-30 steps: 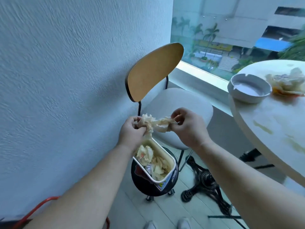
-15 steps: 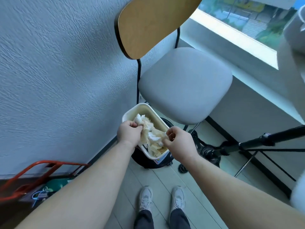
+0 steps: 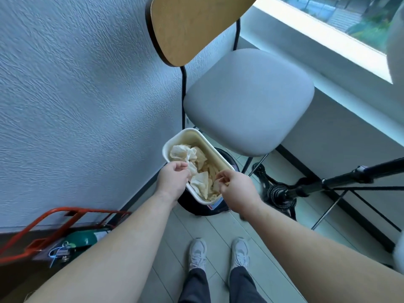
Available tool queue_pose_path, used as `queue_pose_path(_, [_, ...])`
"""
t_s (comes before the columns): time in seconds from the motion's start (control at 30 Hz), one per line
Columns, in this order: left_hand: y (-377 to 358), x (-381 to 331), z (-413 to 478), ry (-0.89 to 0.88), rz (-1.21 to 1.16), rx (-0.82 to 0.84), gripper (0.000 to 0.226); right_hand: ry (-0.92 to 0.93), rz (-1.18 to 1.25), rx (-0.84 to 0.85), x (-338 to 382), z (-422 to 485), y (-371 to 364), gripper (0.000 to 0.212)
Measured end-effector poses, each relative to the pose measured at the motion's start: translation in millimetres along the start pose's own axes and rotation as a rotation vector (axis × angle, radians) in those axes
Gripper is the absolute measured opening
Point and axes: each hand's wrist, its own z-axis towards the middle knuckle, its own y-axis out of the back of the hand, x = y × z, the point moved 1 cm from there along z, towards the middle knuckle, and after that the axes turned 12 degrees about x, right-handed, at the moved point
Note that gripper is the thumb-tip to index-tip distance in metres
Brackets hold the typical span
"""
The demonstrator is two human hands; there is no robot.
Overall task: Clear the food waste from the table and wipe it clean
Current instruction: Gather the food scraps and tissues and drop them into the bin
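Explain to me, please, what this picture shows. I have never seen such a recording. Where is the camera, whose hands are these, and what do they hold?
There is no machine here. A person wears one wide-angle camera on the head, so you look down as they do, to the floor and their shoes. Both hands are that person's own.

A white container, full of crumpled tissues, rests on top of a black bin, beside a chair with a grey seat.

The left hand pinches a tissue at the container's near edge. The right hand has its fingers curled at the tissues too, but I cannot tell whether it grips one.
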Motion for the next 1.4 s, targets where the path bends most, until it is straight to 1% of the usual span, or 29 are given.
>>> queue_pose_path(0.23, [13,-27,-11,-0.116,0.044,-0.019,0.01,0.032,0.014,-0.068,30,-14,20,0.024])
queue_pose_path(0.37, [23,-57,-20,-0.171,0.085,-0.026,0.024,0.081,0.0,-0.115,56,-23,43,0.026])
queue_pose_path(0.53, [32,-119,-37,-0.308,0.106,-0.044,0.015,0.147,0.001,-0.247,94,-40,89,0.028])
queue_pose_path(0.6, [32,-143,-46,-0.373,0.103,-0.039,0.016,0.154,0.011,-0.297,107,-49,106,0.027])
queue_pose_path(0.77, [31,-203,-69,-0.518,0.095,0.016,0.014,0.205,0.017,-0.452,134,-82,150,0.028])
queue_pose_path(1.0, [26,-286,-110,-0.734,0.131,0.109,0.019,0.267,0.038,-0.69,159,-147,214,0.026])
queue_pose_path(1.17, [3,-325,-129,-0.863,0.17,0.127,0.013,0.299,0.044,-0.815,160,-191,252,0.023])
queue_pose_path(1.4, [-67,-354,-158,-0.941,0.195,0.208,0.013,0.24,0.038,-0.956,124,-243,298,0.028])
